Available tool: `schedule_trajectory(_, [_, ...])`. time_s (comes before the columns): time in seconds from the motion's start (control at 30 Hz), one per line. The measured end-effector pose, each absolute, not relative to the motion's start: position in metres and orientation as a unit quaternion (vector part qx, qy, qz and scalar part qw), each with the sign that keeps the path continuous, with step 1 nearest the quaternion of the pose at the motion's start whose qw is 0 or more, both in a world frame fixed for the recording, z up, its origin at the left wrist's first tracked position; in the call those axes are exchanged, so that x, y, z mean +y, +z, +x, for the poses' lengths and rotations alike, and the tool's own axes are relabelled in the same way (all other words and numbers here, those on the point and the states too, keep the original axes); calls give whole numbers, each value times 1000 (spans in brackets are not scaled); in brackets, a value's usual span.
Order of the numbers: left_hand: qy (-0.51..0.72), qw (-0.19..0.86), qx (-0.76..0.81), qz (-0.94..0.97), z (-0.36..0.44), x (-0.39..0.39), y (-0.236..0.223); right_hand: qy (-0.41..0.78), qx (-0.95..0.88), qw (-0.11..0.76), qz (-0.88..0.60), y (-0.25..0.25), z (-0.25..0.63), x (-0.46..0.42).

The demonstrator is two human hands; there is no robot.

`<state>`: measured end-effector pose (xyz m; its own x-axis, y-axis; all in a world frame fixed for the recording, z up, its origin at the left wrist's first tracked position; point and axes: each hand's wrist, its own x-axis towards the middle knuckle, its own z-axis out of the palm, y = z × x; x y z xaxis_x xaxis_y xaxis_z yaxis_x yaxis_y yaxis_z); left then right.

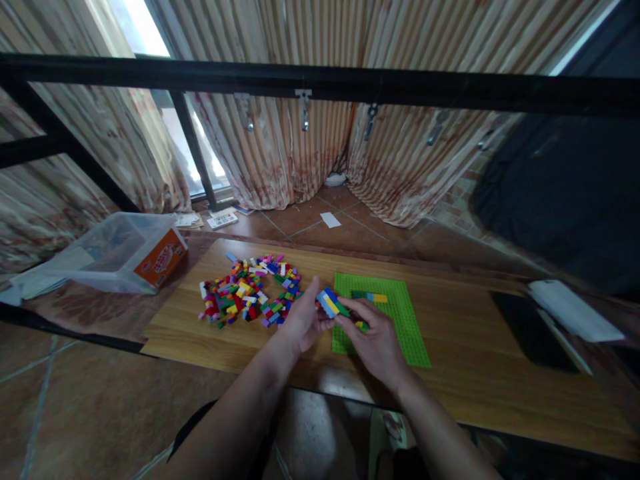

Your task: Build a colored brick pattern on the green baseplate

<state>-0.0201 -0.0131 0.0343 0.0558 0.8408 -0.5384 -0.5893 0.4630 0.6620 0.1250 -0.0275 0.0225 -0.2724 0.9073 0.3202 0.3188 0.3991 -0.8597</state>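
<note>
My left hand (306, 319) is closed on a small assembly of toy building bricks (330, 303) in blue, white, yellow and green. At its right end, the fingers of my right hand (373, 333) pinch the green part. Both hands hold it over the left edge of a lime green baseplate (407, 327). On that plate lies a short row of green, blue and yellow bricks (370, 296), with more yellow and green showing beside my right fingers. A large heap of loose coloured bricks (245, 293) spreads over the wooden board to the left of my left hand.
A clear plastic bin (115, 257) with an orange label stands left of the wooden board (465, 373). A dark flat panel (533, 330) and a white object (575, 310) lie at the right. A black metal bar (330, 83) with hanging clips crosses in front of striped curtains.
</note>
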Motion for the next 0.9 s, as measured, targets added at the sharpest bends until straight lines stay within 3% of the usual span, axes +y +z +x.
schedule_trajectory(0.23, [542, 569, 514, 344, -12, -17, 27, 327, -729, 418, -433, 21, 123, -28])
schedule_trajectory(0.5, [496, 616, 501, 352, -18, -16, 30, 450, -637, 431, -454, 18, 130, -24])
schedule_trajectory(0.7, [467, 590, 543, 373, -24, -15, 29, 431, -522, 478, -560, 12, 178, 5])
schedule_trajectory(0.9, [431, 544, 570, 440, -25, -13, 23, 368, -596, 322, -637, 10, 220, 8])
